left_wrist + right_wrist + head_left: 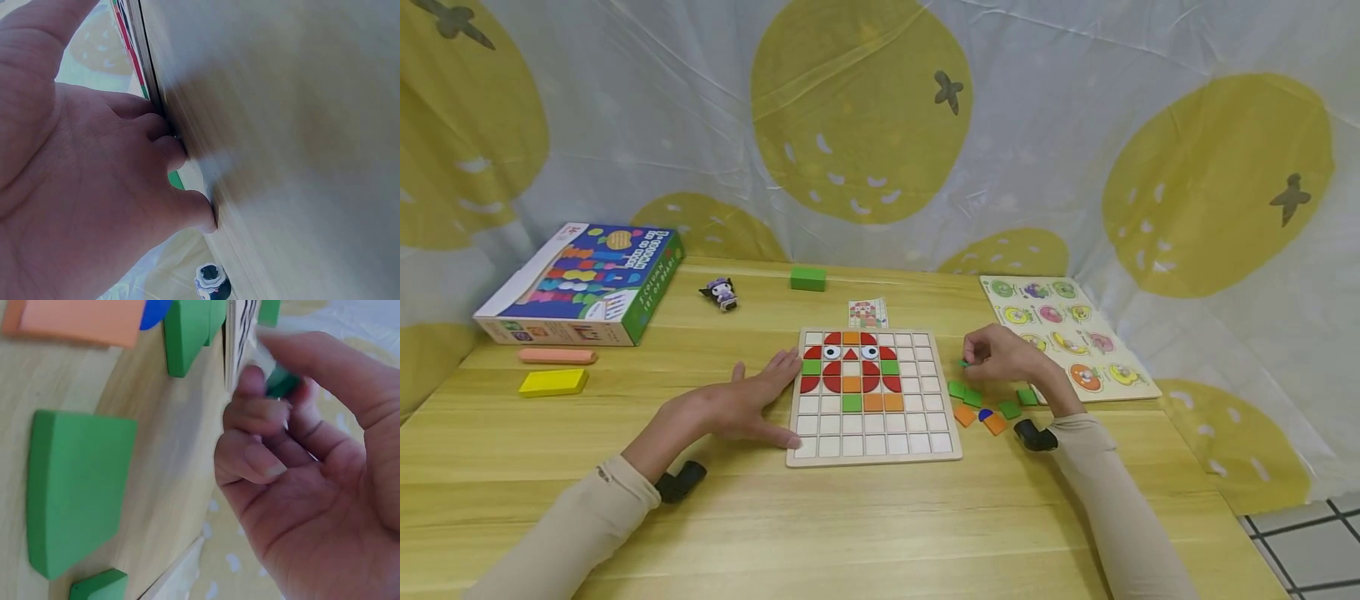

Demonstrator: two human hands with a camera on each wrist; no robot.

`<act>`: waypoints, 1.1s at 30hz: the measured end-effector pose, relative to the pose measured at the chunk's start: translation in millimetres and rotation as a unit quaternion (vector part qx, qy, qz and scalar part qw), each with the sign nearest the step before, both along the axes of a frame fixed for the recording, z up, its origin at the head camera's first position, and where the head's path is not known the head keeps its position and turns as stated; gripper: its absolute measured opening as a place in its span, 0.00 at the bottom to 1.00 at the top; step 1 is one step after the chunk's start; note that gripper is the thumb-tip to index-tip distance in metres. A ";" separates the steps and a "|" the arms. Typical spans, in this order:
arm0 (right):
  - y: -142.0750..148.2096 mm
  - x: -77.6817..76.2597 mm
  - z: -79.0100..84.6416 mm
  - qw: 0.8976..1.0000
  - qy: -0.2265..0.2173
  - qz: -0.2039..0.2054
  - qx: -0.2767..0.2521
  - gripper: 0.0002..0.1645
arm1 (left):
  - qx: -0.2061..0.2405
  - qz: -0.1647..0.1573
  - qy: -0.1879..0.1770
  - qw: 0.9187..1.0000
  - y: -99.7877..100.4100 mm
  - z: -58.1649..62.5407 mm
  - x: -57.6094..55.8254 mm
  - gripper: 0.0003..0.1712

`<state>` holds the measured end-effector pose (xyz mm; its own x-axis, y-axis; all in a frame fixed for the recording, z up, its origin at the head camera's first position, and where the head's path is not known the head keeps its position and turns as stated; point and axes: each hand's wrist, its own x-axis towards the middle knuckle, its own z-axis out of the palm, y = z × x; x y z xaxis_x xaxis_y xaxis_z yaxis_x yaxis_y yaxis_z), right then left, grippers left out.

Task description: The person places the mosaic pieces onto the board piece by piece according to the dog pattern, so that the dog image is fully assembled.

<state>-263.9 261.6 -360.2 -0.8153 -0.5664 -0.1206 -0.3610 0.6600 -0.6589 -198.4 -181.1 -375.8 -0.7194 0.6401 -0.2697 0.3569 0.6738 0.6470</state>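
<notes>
A square wooden grid board (872, 433) lies mid-table, its upper left cells filled with red, green and orange tiles and two eye tiles. My left hand (752, 404) rests along the board's left edge, fingers spread, with the thumb at its lower corner. To the right of the board, my right hand (1000, 354) pinches a small green tile (282, 382) between thumb and fingers, above the table. Below that hand lie loose green tiles (972, 398), orange tiles (965, 415) and a blue piece (986, 414).
Behind the board lies a small pattern card (867, 312). A green block (808, 279) and a small figurine (721, 294) stand farther back. At left are a toy box (583, 283), an orange stick (557, 356) and a yellow block (553, 382). A fruit puzzle board (1060, 325) lies right.
</notes>
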 end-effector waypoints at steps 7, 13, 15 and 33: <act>-6.0 1.1 -0.5 0.996 -0.069 0.018 -0.057 0.05 | -0.006 0.000 -0.001 1.000 3.1 5.0 2.8 0.74; -22.2 4.8 -0.3 0.988 -0.102 0.065 -0.100 0.11 | 0.002 -0.002 0.002 1.000 0.7 1.2 0.7 0.77; -29.4 6.5 -1.4 0.987 -0.102 0.077 -0.097 0.12 | 0.004 -0.003 0.003 1.000 0.4 -1.1 -0.1 0.77; -63.2 26.1 5.9 0.992 -0.106 0.057 -0.039 0.08 | -0.017 0.003 0.008 1.000 -0.9 -10.5 -5.4 0.77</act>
<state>-237.8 198.4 -354.3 -0.7065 -0.6675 -0.2350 -0.2778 0.5670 -0.7754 -203.9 -182.0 -386.3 -0.7277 0.6268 -0.2786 0.3635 0.6969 0.6183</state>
